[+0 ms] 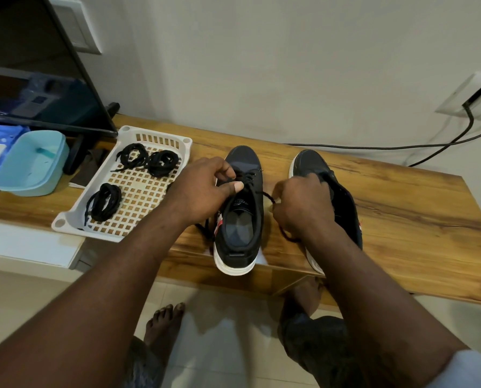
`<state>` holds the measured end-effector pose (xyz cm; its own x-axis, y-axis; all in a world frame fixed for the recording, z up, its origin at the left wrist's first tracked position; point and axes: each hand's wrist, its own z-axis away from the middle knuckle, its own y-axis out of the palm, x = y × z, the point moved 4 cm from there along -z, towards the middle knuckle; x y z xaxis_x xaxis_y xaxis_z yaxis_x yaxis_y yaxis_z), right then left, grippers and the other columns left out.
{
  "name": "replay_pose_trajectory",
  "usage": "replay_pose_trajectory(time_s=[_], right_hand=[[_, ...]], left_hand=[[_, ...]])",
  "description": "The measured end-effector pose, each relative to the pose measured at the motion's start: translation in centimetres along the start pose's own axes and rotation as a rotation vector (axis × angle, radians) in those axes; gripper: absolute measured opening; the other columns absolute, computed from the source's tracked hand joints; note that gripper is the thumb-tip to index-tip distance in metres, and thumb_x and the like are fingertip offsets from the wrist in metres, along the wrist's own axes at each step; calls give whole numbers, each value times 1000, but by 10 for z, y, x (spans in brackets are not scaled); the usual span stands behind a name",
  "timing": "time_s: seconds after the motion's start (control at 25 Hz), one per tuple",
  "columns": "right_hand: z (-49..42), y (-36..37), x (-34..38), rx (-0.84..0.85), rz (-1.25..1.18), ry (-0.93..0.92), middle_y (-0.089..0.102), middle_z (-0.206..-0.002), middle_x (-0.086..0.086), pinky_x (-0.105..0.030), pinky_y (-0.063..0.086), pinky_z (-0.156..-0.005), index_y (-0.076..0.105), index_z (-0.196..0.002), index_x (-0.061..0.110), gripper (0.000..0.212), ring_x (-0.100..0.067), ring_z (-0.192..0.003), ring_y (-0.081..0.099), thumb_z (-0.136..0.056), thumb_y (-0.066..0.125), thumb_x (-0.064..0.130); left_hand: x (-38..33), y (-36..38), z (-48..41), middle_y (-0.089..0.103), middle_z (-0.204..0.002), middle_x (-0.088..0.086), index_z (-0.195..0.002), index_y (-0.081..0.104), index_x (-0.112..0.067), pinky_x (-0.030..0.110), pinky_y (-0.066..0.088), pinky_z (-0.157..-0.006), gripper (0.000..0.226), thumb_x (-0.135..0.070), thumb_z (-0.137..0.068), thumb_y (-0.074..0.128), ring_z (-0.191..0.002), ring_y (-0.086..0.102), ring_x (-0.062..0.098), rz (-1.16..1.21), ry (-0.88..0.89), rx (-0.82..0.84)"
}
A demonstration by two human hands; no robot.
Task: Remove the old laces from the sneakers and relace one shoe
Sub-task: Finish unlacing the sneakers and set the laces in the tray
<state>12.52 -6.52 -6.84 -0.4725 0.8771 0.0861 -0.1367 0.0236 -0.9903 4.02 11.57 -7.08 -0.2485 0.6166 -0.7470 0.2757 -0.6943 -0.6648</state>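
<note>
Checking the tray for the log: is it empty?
No, coiled black laces lie in the tray.

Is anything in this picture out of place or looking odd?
The heel of the left sneaker hangs over the front edge of the table, and the right sneaker, tilted sideways, overhangs too; either might tip off.

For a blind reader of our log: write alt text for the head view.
A person's left hand pinches the black lace at the eyelets of a black sneaker on a wooden table, while the right hand grips its loose part. A second sneaker stands beside it; a white tray holds coiled laces.
</note>
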Motion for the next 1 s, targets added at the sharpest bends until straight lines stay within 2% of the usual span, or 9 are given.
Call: replay_pose_trajectory(time_s=[0.08,0.16,0.24,0.36,0.52,0.64,0.76,0.88,1.0], right_hand=[[2,-10,11,-97,-78,-121,69,-121,3,-49,37,-107,69,-126,30,29,-28,-124,50,-97,67,37],[5,-16,21,-160,-100,-208,71,-112,7,-46,37,-101,72,-114,32,17,-25,-117,51,-99,64,33],[4,-13,20,-140,-80,-170,72,-104,6,-46,39,-99,73,-106,30,14,-25,-112,54,-99,61,29],[1,-6,9,-14,-50,-42,72,-102,0,-48,47,-104,74,-105,28,16,-27,-111,59,-97,61,29],[3,-4,9,95,-102,-56,69,-99,-1,-51,51,-102,70,-98,26,10,-27,-101,62,-95,62,29],[3,-10,14,22,-200,-103,71,-106,6,-53,51,-103,68,-110,30,18,-25,-106,63,-92,67,29],[4,-15,17,-67,-285,-171,72,-102,10,-52,52,-98,70,-101,33,14,-26,-105,64,-91,66,24],[4,-13,15,-53,-246,-145,71,-91,10,-48,56,-91,67,-91,30,12,-23,-90,64,-91,62,20],[1,-11,8,44,-205,-48,71,-87,7,-42,59,-86,69,-92,28,11,-21,-84,66,-90,60,23]], left_hand=[[2,-2,2,69,-95,-9,-99,68,-27,35,52,-79,18,-43,-95,73,-88,64,9,16,-52,63],[2,0,5,69,-89,-9,-99,68,-23,31,49,-73,18,-41,-99,69,-82,63,8,13,-77,130],[3,1,5,69,-89,-7,-100,68,-21,29,47,-68,15,-36,-101,68,-81,62,9,19,-82,149],[3,4,3,68,-96,-5,-98,69,-20,28,46,-71,9,-28,-101,67,-88,62,11,1,-65,157],[-1,4,3,67,-96,-9,-104,68,-24,24,44,-71,4,-24,-100,69,-89,61,6,6,-14,79],[-4,4,2,68,-90,-10,-105,70,-28,22,46,-70,10,-21,-98,70,-84,63,3,38,19,30],[-8,7,3,70,-86,-8,-109,70,-31,19,43,-66,15,-20,-99,68,-78,63,0,13,47,54],[-8,8,3,69,-87,-7,-112,63,-28,24,46,-67,18,-16,-100,66,-81,64,6,-16,32,44],[-8,6,2,67,-88,-6,-111,52,-26,39,54,-74,20,-12,-100,62,-84,65,15,-121,15,20]])
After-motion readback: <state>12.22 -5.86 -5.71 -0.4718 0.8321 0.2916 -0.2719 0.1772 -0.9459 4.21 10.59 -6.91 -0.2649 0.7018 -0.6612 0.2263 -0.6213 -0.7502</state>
